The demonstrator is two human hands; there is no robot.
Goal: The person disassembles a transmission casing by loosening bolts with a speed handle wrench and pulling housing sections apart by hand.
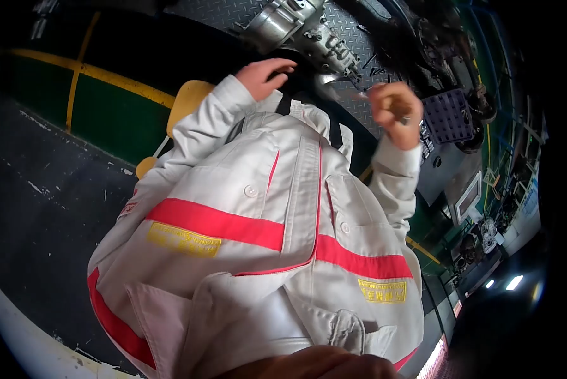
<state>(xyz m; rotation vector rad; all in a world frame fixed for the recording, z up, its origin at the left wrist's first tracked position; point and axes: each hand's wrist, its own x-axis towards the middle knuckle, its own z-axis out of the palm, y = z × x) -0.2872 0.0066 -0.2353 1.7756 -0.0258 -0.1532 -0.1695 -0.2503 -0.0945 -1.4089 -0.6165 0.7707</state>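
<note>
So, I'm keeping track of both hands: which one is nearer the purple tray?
The right hand: it appears just beside the purple tray, whereas the left hand is farther off, near the metal casing.

From here, the grey metal tread-plate benchtop (215,14) carries a silvery cast-metal housing (324,44), small dark slender pieces (376,71) and a purple gridded tray (447,117).
</note>
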